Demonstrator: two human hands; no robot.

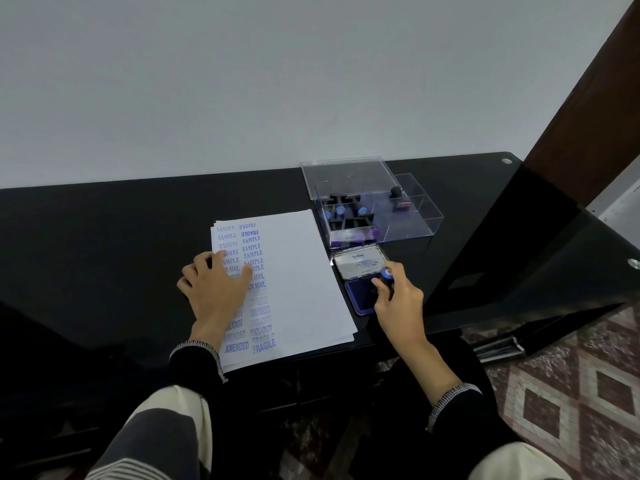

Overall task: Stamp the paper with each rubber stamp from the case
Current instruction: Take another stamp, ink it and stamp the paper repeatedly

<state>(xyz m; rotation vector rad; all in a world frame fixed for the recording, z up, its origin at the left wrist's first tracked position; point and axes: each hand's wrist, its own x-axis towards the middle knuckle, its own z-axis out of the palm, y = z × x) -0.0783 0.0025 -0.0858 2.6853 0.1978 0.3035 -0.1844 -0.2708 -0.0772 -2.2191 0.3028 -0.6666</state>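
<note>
**Inking a stamp, paper pinned**

We take the paper as landmark. It is a thin stack lying on the black table, with blue marks in two columns down its left part: SAMPLE, AIR MAIL, FAX OUT, AMENDED, FRAGILE. The right part is unmarked.

Beyond the paper's far right corner stands the clear case, lid up. Several stamps lie in its left compartment, and one stands alone in a right one.

Just right of the paper sits the open ink pad, near its edge.

Our left hand rests flat on the paper's left part, fingers spread and straight, holding it down.

Our right hand is over the pad, fingers clamped round the handle of a stamp, blue cap up. We cannot tell whether its face touches the ink.

Handling, our guess: the stamp is light and rigid, best held by the handle upright, clear of the inked rubber. The paper is light and slides easily on the glossy top, so it needs pinning.
</note>
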